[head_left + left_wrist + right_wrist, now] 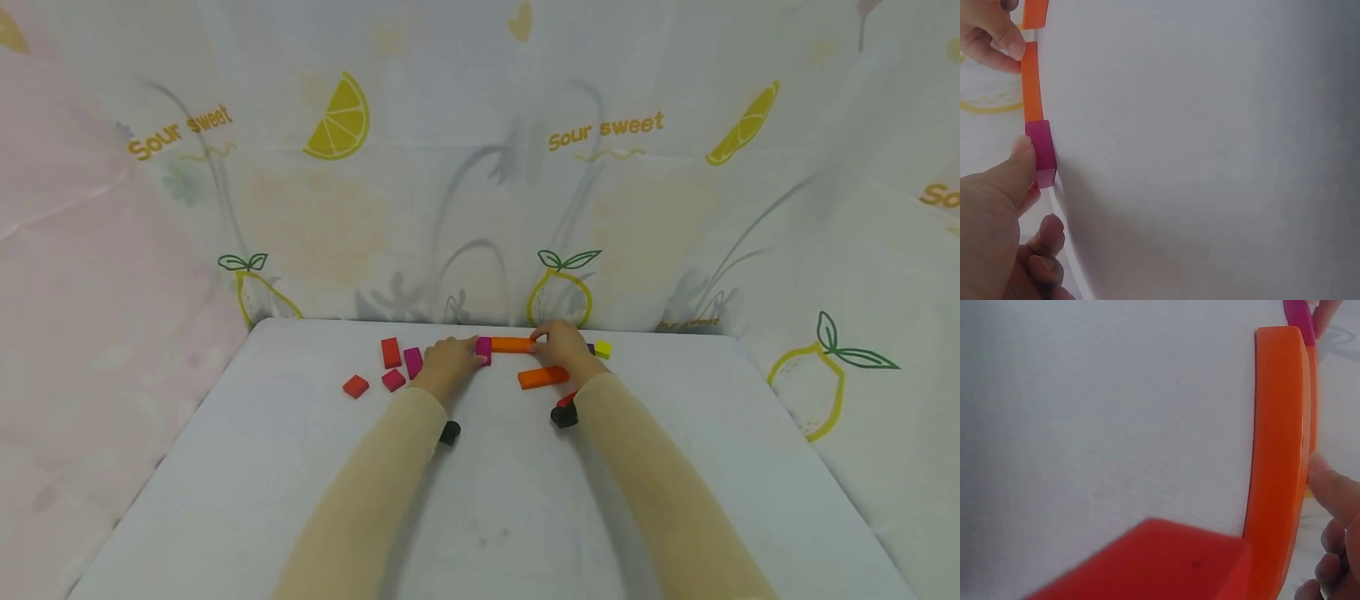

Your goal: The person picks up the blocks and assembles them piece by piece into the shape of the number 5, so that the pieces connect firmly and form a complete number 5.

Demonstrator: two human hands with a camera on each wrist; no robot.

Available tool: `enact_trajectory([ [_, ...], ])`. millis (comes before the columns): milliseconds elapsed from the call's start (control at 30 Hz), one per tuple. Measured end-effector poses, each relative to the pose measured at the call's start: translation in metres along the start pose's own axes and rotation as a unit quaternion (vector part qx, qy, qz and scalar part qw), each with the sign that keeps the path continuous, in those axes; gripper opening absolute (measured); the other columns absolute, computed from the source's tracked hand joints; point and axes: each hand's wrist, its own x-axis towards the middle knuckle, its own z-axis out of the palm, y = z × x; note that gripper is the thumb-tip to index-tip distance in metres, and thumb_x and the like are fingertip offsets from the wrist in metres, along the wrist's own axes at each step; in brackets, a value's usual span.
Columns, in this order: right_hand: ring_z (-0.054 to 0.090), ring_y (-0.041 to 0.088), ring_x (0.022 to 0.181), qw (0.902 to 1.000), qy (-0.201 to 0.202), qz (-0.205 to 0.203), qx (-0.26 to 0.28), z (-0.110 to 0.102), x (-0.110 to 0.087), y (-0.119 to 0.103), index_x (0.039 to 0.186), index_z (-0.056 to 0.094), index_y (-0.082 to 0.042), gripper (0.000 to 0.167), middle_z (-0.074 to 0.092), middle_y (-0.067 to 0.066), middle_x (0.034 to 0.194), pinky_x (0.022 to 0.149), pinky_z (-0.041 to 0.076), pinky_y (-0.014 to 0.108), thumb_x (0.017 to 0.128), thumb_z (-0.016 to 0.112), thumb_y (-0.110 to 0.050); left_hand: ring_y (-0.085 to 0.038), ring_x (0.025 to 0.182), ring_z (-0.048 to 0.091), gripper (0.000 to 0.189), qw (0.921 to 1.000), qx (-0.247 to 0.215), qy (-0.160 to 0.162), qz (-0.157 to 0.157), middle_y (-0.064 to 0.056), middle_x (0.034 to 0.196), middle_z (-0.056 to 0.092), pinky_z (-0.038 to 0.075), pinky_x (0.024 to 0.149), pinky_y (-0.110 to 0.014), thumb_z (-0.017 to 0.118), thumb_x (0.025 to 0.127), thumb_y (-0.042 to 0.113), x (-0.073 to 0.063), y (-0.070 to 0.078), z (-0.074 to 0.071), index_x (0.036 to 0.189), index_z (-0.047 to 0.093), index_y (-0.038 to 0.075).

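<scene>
Along the far edge of the white table, my left hand (pixel 444 367) pinches a magenta block (pixel 484 352) between thumb and fingers. The block meets the left end of a long orange block (pixel 512 345), as the left wrist view also shows. At the other end of that orange block, my right hand (pixel 566 348) holds it with thumb and fingertips. A second orange block (pixel 1275 425) lies nearer than the first, beside the right hand. In the right wrist view a red block (pixel 1166 565) fills the bottom foreground; the right sleeve partly covers it in the head view.
Left of the left hand lie a red block (pixel 391 353), a partly hidden magenta block (pixel 413 362), a small magenta block (pixel 393 380) and a small red block (pixel 356 387). A yellow block (pixel 603 350) sits right of the right hand. A patterned cloth (pixel 480 192) hangs behind the table.
</scene>
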Motion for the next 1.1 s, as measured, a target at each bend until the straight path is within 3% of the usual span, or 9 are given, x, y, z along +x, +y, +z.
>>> enact_trajectory([
  [500,0.056,0.029,0.102,1.0,-0.006,0.0,-0.005,-0.001,-0.0007,0.0007,0.12,0.074,-0.015,0.027,0.065,0.012,0.117,0.097,0.047,0.043,0.095,0.071,-0.026,-0.037,0.129,0.049,0.06,0.9999,0.01,-0.004,-0.003,-0.015,0.143,0.054,0.037,0.109,-0.053,0.059,0.099,0.045,-0.002,0.0025,0.0,0.153,0.043,0.024],
  [833,0.053,0.03,0.11,0.9996,-0.017,0.022,0.007,-0.0017,-0.0034,-0.0014,0.12,0.074,-0.016,0.027,0.062,0.012,0.129,0.105,0.043,0.045,0.094,0.072,-0.025,-0.037,0.127,0.051,0.06,0.9999,0.013,0.0,-0.009,-0.014,0.142,0.056,0.038,0.107,-0.051,0.058,0.1,0.045,-0.0046,0.0032,0.0021,0.154,0.042,0.025],
  [1100,0.054,0.03,0.103,0.9996,-0.019,0.02,0.01,-0.0049,-0.0014,-0.0001,0.123,0.072,-0.016,0.031,0.062,0.013,0.118,0.096,0.047,0.043,0.094,0.073,-0.026,-0.037,0.123,0.053,0.058,0.9994,0.032,0.009,-0.002,-0.013,0.141,0.057,0.039,0.105,-0.051,0.057,0.1,0.046,-0.0067,0.0046,-0.0008,0.153,0.044,0.026],
])
